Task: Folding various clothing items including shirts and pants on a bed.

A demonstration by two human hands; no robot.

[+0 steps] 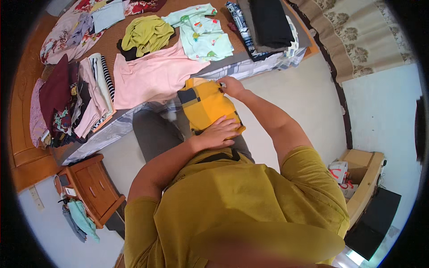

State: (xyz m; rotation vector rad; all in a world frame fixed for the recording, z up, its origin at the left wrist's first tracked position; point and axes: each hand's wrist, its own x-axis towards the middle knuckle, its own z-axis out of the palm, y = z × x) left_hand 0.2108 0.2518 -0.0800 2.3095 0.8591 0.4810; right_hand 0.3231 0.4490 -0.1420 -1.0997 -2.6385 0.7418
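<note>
A yellow checked garment [209, 109] with dark grey and pale patches rests folded across my lap. My left hand [217, 132] lies flat on its near end, fingers stretched out over the cloth. At its far right corner my right hand [231, 86] is closed, pinching the edge of the fabric. The underside of the garment is hidden. Just beyond it, a pink shirt [152, 78] is spread on the bed, its hem hanging near the bed's edge. A mint-green printed top [203, 35] overlaps the pink shirt's far side.
A crumpled olive garment [147, 35] lies farther back on the bed. Folded clothes [73, 96] are stacked at the left, and dark folded clothes [272, 24] at the far right. A wooden nightstand [94, 190] stands lower left. Curtains [357, 40] hang at the right.
</note>
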